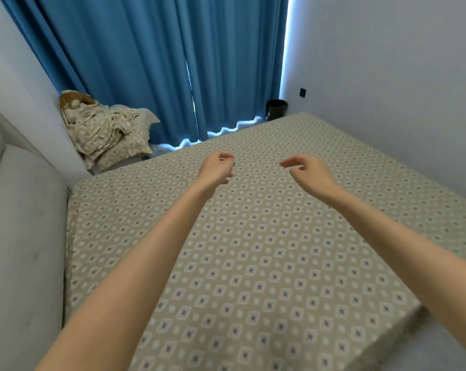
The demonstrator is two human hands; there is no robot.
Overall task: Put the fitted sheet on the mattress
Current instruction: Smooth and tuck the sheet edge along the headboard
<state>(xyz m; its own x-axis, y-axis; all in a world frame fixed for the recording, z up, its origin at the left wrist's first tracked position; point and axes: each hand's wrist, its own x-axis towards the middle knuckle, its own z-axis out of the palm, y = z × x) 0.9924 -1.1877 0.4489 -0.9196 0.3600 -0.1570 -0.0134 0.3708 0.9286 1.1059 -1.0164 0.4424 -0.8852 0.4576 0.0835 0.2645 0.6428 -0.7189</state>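
Now the beige fitted sheet (253,263), patterned with small squares and dots, lies spread flat across the centre and lower frame, its left edge against a grey padded headboard (20,223). Above it, mid-frame, the left hand (217,170) and right hand (305,168) hover near each other, fingers loosely curled and holding nothing. Crumpled matching bedding (106,129) sits upper left beside blue pleated curtains (146,62).

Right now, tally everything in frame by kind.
Bare hands: 2, left hand and right hand
Beige diamond-patterned fitted sheet on the mattress: 1
Crumpled beige patterned bedding pile: 1
Blue fabric curtain panels: 2
Grey padded headboard: 1
Black round bin: 1
Black wall socket: 1
Total: 9
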